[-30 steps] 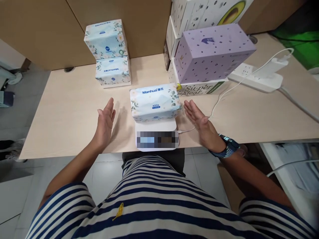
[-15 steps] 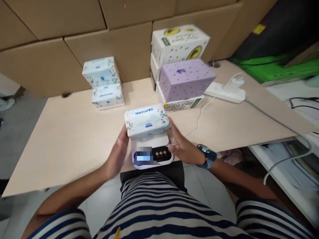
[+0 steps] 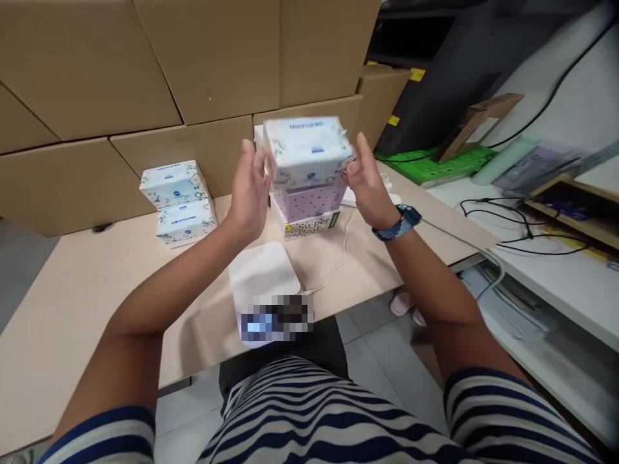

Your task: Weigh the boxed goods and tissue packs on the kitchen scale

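A white and pale-blue pack of tissues (image 3: 309, 151), printed with flowers and slightly blurred, is between my two hands. My left hand (image 3: 250, 190) presses on its left side with the fingers pointing up. At its right end, the fingers of my right hand (image 3: 367, 187) are curled against the corner. The pack covers the upper part of a purple dotted box (image 3: 309, 203); whether it touches that box I cannot tell. Below my hands a white digital scale (image 3: 264, 267) lies on the table with its plate bare. Its display and buttons are pixelated.
Two similar tissue packs (image 3: 186, 222) stand stacked at the back left. A white "Super Meal" box (image 3: 312, 225) lies under the purple one. A white cable (image 3: 344, 248) runs from the scale towards a power strip (image 3: 393, 196). Cardboard boxes (image 3: 193, 58) line the back of the table.
Both hands have lifted the tissue pack off the scale and carried it forward, in front of the purple box. The view has turned to the right.
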Demonstrator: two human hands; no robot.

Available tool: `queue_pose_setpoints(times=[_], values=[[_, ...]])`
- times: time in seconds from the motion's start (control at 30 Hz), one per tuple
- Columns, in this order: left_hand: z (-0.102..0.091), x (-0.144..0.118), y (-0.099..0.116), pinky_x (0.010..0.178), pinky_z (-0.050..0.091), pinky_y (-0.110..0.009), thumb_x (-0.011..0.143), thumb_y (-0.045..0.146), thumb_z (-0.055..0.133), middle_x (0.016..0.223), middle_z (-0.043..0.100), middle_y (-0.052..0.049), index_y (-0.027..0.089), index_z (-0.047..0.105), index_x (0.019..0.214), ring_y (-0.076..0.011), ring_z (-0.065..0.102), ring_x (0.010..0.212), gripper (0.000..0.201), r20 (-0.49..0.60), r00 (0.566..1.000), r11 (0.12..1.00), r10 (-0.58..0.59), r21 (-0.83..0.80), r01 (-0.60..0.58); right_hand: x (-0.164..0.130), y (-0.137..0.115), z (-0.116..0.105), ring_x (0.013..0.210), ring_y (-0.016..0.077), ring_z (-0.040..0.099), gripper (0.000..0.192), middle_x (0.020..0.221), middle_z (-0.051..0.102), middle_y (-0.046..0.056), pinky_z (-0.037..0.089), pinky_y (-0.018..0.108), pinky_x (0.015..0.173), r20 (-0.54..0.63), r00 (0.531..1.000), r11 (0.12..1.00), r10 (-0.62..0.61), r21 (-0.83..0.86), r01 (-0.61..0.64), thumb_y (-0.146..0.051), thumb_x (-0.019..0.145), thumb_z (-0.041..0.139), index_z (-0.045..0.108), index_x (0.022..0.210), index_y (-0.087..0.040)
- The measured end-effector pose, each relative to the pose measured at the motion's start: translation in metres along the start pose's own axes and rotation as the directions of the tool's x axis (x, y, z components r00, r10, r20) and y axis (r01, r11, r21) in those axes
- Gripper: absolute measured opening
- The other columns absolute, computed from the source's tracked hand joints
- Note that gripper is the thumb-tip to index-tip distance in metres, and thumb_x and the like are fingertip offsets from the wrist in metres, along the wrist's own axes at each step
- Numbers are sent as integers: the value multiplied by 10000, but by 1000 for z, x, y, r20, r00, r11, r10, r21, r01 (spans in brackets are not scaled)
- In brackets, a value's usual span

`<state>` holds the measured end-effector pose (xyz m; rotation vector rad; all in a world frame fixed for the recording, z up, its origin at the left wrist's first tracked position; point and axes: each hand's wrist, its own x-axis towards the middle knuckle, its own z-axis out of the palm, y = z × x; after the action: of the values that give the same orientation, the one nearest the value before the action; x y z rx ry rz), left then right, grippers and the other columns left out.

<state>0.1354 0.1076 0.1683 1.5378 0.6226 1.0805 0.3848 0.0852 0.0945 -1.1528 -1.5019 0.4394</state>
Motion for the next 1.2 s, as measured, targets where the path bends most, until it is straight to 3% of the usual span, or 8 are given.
queue_pose_setpoints(times=[0.4,0.53,0.67,0.77,0.87,0.97,1.07,1.2], values=[[-16,23,-44,1439,117,-407,1037,763,158,1811,376,47,274,431,1680,-211,144,1754,853,155,971,983,-181,5,182,4,24,-3,1661,353,420,1082,1818,357,131,315,588,1399,2,1000,995,15,-100,-15,-922,865,569,337,1712,-290],[-36,25,-46,1427,191,-449,1069,745,165,1816,364,17,271,521,1624,-231,198,1744,812,176,965,980,-192,91,179,-5,26,12,1670,367,397,978,1804,374,134,306,668,1379,-166,986,991,-32,-135,10,-845,931,565,315,1709,-309],[-89,-1,-54,1412,239,-542,1023,841,332,1811,382,-39,276,585,1568,-307,214,1742,826,-26,998,986,-56,158,60,-35,9,37,1702,366,321,764,1802,356,110,271,717,1383,-314,908,936,-278,-302,182,-635,1022,576,337,1689,-348],[-146,-28,-64,1413,252,-513,996,807,513,1764,461,-106,230,612,1532,-333,319,1711,794,-319,947,948,38,310,66,-62,-8,67,1557,392,534,488,1595,607,129,377,735,1328,-140,889,872,-435,-313,377,-532,1007,633,583,1458,-353],[-204,-45,-76,1423,234,-464,996,745,590,1728,508,-121,220,593,1517,-313,391,1675,740,-613,780,914,127,379,148,-77,-19,116,1416,370,664,412,1458,705,148,483,705,1257,84,957,956,-277,-81,283,-583,1001,636,634,1318,-319],[-250,-52,-93,1429,200,-495,1054,773,391,1771,426,-153,191,485,1582,-316,311,1711,791,-749,652,920,117,329,212,-63,-20,178,1550,358,557,844,1697,503,199,456,657,1294,233,970,979,68,171,-109,-793,903,656,462,1551,-289],[-278,-61,-112,1408,246,-523,1041,838,223,1770,400,-217,143,454,1602,-344,333,1702,923,-770,636,935,48,258,241,-24,-7,231,1694,347,348,1228,1837,250,204,337,626,1369,208,916,885,343,256,-390,-970,773,598,216,1705,-266],[-288,-71,-132,1421,209,-527,1015,877,244,1805,341,-210,155,417,1643,-347,280,1722,972,-740,672,956,1,199,217,20,7,278,1760,303,154,1205,1866,158,193,187,631,1409,143,858,834,494,201,-514,-975,858,403,97,1735,-207]])
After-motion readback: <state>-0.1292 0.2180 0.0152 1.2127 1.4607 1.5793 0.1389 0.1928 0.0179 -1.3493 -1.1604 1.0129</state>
